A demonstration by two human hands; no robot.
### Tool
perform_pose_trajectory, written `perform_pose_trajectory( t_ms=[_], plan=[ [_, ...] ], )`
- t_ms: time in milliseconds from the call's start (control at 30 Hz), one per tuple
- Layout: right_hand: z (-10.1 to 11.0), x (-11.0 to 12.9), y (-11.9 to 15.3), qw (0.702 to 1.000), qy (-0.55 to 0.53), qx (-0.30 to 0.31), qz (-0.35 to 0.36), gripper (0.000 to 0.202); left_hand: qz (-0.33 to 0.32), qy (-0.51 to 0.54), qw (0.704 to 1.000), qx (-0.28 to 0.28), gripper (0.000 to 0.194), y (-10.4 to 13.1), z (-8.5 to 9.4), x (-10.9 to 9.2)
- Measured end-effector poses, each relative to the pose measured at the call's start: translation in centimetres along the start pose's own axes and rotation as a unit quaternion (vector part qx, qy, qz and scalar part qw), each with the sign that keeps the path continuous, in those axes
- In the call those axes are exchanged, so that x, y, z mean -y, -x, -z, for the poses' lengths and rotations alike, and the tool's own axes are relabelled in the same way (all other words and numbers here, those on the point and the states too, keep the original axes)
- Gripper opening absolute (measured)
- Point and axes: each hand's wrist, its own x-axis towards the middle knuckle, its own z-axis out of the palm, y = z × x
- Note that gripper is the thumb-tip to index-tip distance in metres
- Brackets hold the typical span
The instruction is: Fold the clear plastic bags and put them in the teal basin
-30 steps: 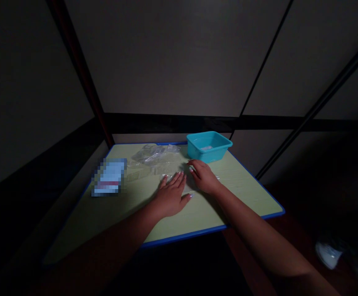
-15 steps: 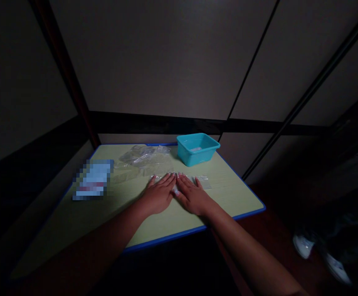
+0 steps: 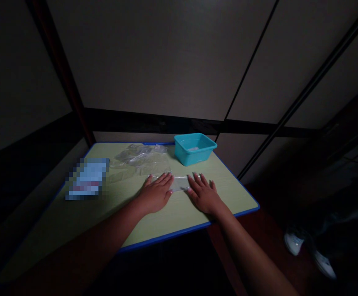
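Two bare hands lie palm down on a small clear plastic sheet (image 3: 180, 184), one toward each end of it. The sheet is thin, glossy and flat, with a bright line along its far edge; it rests on the table (image 3: 179, 222) near the middle, and its uncovered part shows between the hands. The table has a smooth pale yellow-green top and a raised blue edging.

The left hand (image 3: 156, 195) is open, its fingers extended and fairly close together, the thumb out to the side. The right hand (image 3: 205, 195) is open too, with its fingers spread wider. Both touch the sheet with their fingers, and neither has closed around anything.

Beyond the left hand lies a larger piece of crumpled plastic (image 3: 142, 159), see-through, wrinkled and shiny along its folds. To its right stands a turquoise basin (image 3: 194, 158), smooth, looking like plastic, rectangular with rounded corners and a turned-out rim; a small pale item inside is too small to make out. At the left of the table is a flat pale-blue item (image 3: 89, 179) with a reddish band, blurred into blocks, so any writing on it cannot be read.
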Motion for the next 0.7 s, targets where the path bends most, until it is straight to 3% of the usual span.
perform_pose_trajectory(
  t_ms=[400,700],
  plan=[
    [-0.8,-1.1,0.1,0.999,0.012,-0.019,-0.042,0.07,0.023,-0.004,1.0,-0.001,0.062,-0.1,-0.4,0.2],
    [-0.7,-1.1,0.1,0.999,0.012,-0.011,-0.041,0.071,0.066,0.0,0.997,0.05,0.067,0.8,0.9,1.8]
  ],
)
